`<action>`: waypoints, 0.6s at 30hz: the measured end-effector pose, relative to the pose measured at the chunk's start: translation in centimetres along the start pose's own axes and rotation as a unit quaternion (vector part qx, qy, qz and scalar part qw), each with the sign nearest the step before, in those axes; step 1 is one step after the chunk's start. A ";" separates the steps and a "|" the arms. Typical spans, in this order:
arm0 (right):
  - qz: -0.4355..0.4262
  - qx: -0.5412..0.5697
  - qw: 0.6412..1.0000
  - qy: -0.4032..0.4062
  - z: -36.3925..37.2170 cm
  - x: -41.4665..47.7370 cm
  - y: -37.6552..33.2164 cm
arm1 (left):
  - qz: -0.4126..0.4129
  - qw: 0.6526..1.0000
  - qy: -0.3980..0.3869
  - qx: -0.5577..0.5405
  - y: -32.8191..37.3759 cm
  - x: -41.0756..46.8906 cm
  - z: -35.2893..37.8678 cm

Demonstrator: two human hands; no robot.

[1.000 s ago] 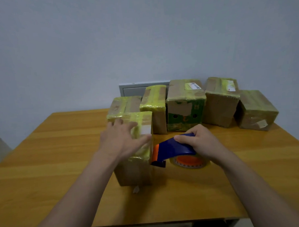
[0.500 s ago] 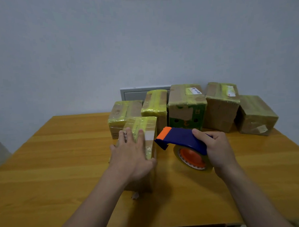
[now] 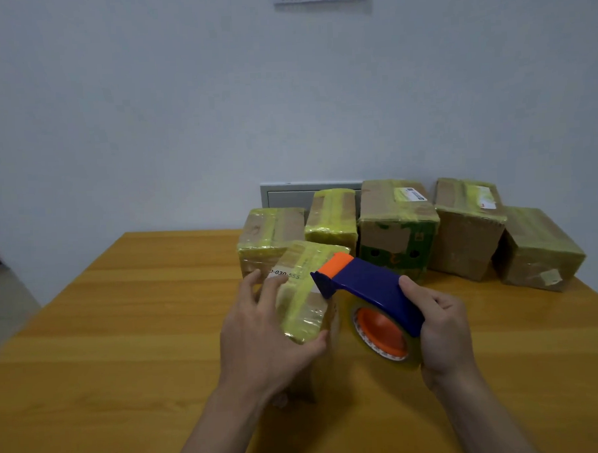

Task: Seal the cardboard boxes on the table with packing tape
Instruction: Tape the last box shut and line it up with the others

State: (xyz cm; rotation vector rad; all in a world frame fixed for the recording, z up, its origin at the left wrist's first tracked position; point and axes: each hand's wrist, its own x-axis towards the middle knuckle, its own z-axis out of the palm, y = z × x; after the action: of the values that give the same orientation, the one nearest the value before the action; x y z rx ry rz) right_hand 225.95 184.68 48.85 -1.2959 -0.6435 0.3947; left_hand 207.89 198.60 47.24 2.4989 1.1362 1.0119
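A tall cardboard box wrapped in yellowish tape stands on the wooden table in front of me. My left hand grips its top from the left, thumb under the near edge. My right hand holds a blue tape dispenser with an orange tip and an orange-cored roll of clear tape. The dispenser's nose sits at the box's upper right edge.
Several taped boxes stand in a row at the table's back: a small one, a narrow one, a green-printed one, a brown one and a tilted one. A grey panel is on the wall behind.
My right hand lifted the dispenser from the table beside the box up to the box's top right edge. My left hand shifted from pressing the top to gripping its near left corner.
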 end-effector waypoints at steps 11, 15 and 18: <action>0.024 0.004 1.000 0.013 3.6 -0.3 2.2 | -0.097 0.940 0.038 -0.325 -4.9 -1.0 2.0; 0.016 0.025 0.999 0.034 3.7 -0.1 2.3 | -0.082 0.918 -0.027 -0.387 -6.6 -0.4 1.9; 0.017 0.034 0.998 0.046 3.6 0.0 2.4 | -0.073 0.893 -0.031 -0.443 -7.1 -0.1 2.3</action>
State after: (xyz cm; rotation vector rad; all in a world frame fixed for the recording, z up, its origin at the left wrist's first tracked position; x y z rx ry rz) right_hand 223.86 187.96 47.06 -1.2543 -0.5260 0.3796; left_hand 205.26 203.58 42.27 1.6686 0.6052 1.0696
